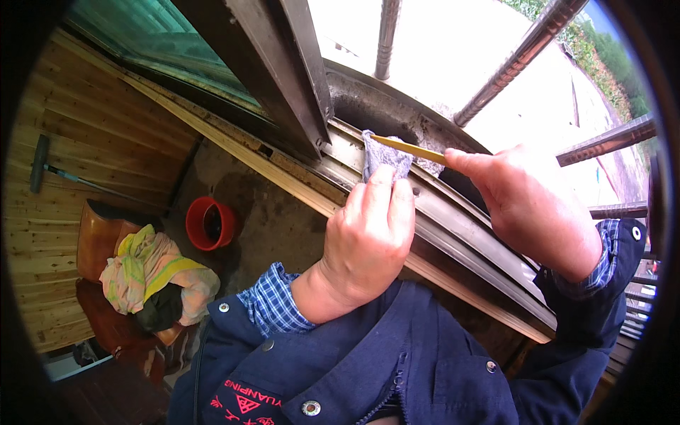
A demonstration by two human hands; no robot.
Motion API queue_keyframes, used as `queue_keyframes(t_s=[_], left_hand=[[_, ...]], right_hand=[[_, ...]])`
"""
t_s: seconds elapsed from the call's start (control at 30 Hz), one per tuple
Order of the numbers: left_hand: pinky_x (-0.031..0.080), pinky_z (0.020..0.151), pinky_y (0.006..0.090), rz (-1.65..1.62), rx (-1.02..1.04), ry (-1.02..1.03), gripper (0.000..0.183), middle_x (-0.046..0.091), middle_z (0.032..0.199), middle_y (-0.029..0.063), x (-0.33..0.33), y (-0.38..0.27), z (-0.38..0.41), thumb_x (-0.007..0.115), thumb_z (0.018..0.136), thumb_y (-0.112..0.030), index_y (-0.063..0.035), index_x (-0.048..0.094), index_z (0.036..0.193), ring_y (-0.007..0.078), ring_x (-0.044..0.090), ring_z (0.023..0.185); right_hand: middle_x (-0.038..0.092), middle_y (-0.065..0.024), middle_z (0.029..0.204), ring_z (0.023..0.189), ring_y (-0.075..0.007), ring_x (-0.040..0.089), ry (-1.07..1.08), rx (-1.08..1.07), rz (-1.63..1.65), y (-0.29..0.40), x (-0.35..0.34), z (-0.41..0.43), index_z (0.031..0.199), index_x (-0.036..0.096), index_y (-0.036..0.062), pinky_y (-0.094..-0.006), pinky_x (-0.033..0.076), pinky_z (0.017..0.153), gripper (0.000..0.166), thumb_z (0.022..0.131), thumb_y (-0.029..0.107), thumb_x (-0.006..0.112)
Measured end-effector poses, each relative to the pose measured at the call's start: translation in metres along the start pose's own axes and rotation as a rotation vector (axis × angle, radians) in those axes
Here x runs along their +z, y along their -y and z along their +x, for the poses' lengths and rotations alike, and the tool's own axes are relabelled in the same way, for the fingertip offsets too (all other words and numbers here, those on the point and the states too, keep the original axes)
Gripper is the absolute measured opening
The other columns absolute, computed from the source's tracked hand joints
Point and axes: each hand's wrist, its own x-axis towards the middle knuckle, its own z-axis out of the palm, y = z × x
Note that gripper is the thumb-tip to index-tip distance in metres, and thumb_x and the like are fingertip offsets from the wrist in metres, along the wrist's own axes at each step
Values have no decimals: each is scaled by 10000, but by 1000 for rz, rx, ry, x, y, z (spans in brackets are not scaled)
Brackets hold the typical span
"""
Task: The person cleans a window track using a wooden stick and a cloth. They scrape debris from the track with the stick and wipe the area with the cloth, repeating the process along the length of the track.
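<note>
My left hand [372, 234] presses a grey cloth [385, 155] with its fingertips against the metal track of a sliding window [451, 223]. From the right, my right hand [523, 191] grips a thin yellowish flat stick or blade [411, 149]. Its far end lies over the top of the cloth, close to the window frame's upright [297, 69]. What the stick is made of cannot be told. The lower part of the cloth is hidden under my left fingers.
Metal bars [510, 64] stand outside the window. Below the sill's wooden edge [249, 159], a red bucket [210, 223] is on the floor. At left are a chair [95, 239] draped with a colourful cloth [149, 271] and a long-handled squeegee or brush [40, 163] against wood panelling.
</note>
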Motion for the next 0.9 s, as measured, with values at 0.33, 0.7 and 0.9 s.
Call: queue_keyframes(t_s=[0.33,0.7,0.9], left_hand=[[565,743,399,6,-72,-25,266,632,1014,210,-1,3,6,648,772,59,86,628,1036,357,667,850],[568,756,413,-66,-55,-89,304,620,1080,241,0,0,2,665,748,78,71,641,1051,374,668,873],[549,790,359,-243,-131,-60,475,460,1342,251,-14,6,-18,692,754,102,56,573,1211,292,655,914]], right_hand=[[600,-264,703,576,-344,618,-38,-35,92,-6,14,15,1115,685,-44,-370,482,551,262,878,-59,573],[626,-220,774,669,-345,634,47,-110,-43,-3,15,16,1175,636,-17,-377,506,620,322,867,-70,559],[665,-183,869,772,-333,669,36,-194,-112,-6,18,15,1223,595,12,-372,544,695,373,865,-79,543]])
